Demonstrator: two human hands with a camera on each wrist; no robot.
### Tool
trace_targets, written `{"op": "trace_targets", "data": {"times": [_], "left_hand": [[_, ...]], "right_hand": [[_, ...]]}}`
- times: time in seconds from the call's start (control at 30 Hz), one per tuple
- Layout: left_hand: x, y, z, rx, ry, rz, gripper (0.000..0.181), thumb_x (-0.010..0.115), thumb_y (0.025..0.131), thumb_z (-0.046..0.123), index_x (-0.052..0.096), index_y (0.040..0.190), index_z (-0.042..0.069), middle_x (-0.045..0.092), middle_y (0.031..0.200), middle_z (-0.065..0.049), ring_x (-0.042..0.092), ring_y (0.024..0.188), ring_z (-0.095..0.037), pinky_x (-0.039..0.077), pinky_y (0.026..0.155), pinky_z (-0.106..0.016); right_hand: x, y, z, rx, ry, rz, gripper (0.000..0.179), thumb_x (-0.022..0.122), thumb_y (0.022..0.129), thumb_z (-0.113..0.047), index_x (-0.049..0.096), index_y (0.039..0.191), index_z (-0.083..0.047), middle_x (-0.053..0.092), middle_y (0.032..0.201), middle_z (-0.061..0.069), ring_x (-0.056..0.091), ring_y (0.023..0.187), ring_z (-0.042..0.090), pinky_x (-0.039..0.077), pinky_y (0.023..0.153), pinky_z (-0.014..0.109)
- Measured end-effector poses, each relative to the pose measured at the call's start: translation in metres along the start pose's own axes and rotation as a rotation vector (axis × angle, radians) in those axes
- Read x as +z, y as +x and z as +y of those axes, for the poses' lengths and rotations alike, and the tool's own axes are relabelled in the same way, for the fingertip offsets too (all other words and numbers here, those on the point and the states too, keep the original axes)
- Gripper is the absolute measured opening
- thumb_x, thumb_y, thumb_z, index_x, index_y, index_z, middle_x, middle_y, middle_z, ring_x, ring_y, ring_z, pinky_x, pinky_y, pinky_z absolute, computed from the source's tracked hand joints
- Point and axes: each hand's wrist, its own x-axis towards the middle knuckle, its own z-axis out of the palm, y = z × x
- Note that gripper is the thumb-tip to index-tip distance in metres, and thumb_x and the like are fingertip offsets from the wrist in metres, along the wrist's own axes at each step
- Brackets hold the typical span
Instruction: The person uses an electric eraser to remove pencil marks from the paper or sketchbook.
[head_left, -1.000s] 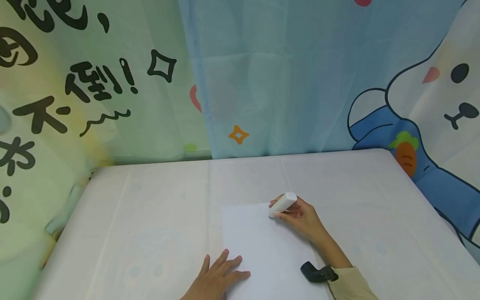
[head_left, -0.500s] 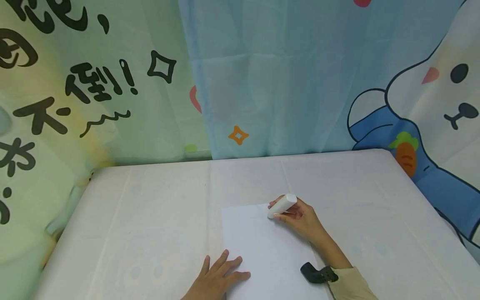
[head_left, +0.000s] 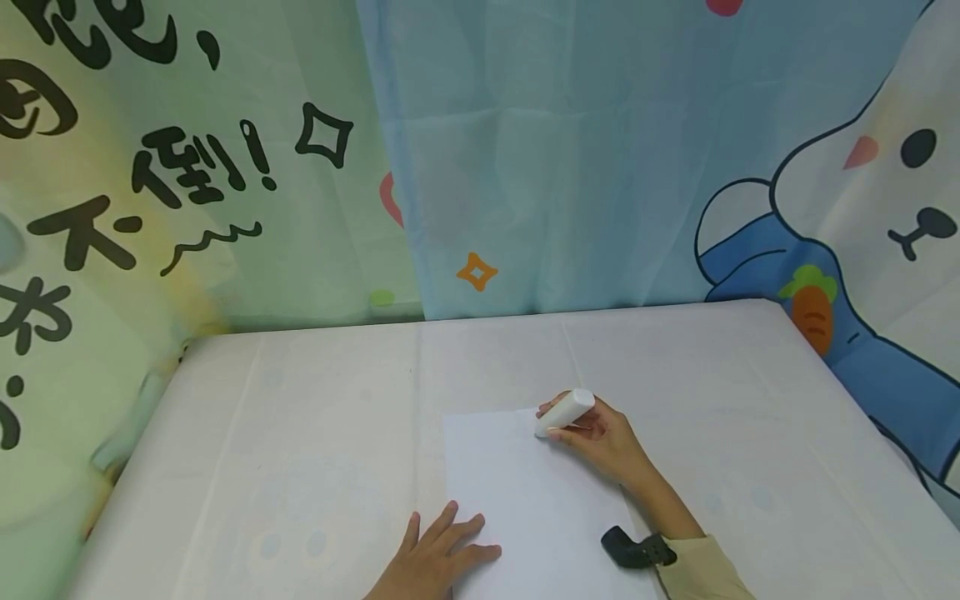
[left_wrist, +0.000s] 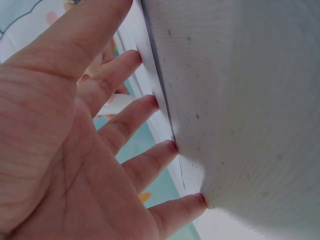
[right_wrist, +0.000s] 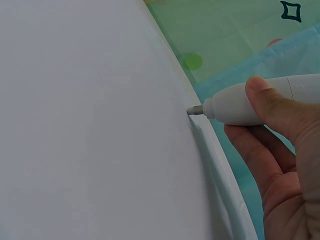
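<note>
My right hand pinches a thick white pen-shaped device between thumb and fingers, tilted over the far edge of a white sheet of paper. Seen in the right wrist view, the device's body narrows to a short grey tip, which appears to touch the sheet where its shadow meets it. My left hand lies with fingers spread at the paper's left side. Its fingertips rest on the surface in the left wrist view, with nothing held. No mark on the paper can be made out.
A white cloth covers the table. Behind it hangs a printed curtain with characters and a cartoon figure. A dark wrist-worn camera sits at the right sleeve, low over the sheet's right side.
The view has shifted very slightly. Both hands keep nearly the same place, and the white device stays in the right hand at the sheet's far edge.
</note>
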Motion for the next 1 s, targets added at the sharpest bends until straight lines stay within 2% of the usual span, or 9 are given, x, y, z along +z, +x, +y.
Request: {"op": "trace_targets", "data": {"times": [0.23,0.5,0.6,0.73,1.0], "left_hand": [[0.0017,0.0000,-0.0008,0.008,0.005,0.011,0.063,0.056,0.083,0.070,0.053,0.136,0.035,0.044,0.150,0.002,0.036,0.141,-0.034,0.035,0.100,-0.067],[0.0033,-0.0008,-0.0023,0.035,0.018,0.048,0.063,0.055,0.084,0.070,0.054,0.135,0.034,0.046,0.149,0.001,0.038,0.139,-0.035,0.037,0.098,-0.068],[0.0037,-0.0011,-0.0023,0.037,0.034,0.055,0.062,0.054,0.084,0.070,0.054,0.135,0.034,0.046,0.148,0.002,0.038,0.139,-0.034,0.038,0.097,-0.067],[0.0038,-0.0013,-0.0021,0.031,0.041,0.053,0.063,0.053,0.084,0.071,0.054,0.135,0.035,0.046,0.149,0.003,0.038,0.140,-0.033,0.038,0.098,-0.067],[0.0016,-0.0005,-0.0017,0.015,0.013,0.023,0.061,0.052,0.085,0.071,0.053,0.136,0.036,0.044,0.150,0.004,0.036,0.141,-0.032,0.035,0.099,-0.067]], "right_hand": [[-0.0007,0.0005,-0.0005,0.002,-0.028,0.001,0.041,0.071,0.075,0.019,0.056,0.113,0.011,0.071,0.105,0.014,0.066,0.101,0.001,0.052,0.083,0.018],[-0.0018,0.0006,-0.0028,0.011,-0.018,0.011,0.041,0.071,0.075,0.019,0.057,0.112,0.011,0.072,0.107,0.005,0.066,0.100,0.002,0.052,0.083,0.018],[-0.0024,0.0004,-0.0028,0.013,-0.023,0.011,0.041,0.071,0.075,0.019,0.056,0.112,0.011,0.072,0.106,0.008,0.066,0.100,0.001,0.052,0.083,0.018],[-0.0032,0.0004,-0.0023,0.018,-0.039,0.016,0.041,0.070,0.075,0.019,0.057,0.112,0.011,0.071,0.105,0.014,0.065,0.101,0.001,0.052,0.083,0.018],[-0.0033,0.0004,-0.0022,0.023,-0.034,0.012,0.040,0.071,0.076,0.018,0.057,0.113,0.010,0.071,0.107,0.009,0.065,0.102,0.002,0.052,0.084,0.018]]}}
